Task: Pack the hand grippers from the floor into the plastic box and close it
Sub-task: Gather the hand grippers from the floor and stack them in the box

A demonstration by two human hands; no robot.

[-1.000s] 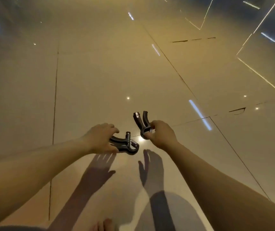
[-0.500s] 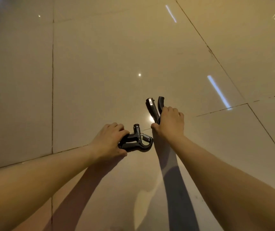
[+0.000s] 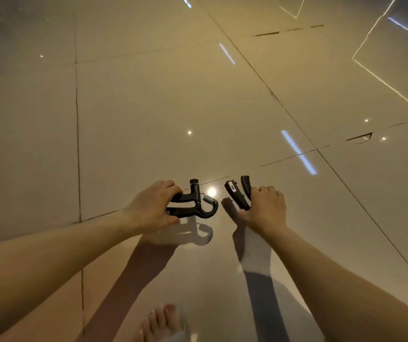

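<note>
Hand grippers (image 3: 193, 204) both held, plastic box not in view
Left hand (image 3: 151, 208) grips one, right hand (image 3: 267, 211) the second gripper (image 3: 238, 196); packing, closing remain

The floor (image 3: 148, 107) is glossy beige tile, ceiling lights reflected. One foot (image 3: 164, 322) stands on it. A dark grout line (image 3: 82, 292) runs left of the foot.
</note>
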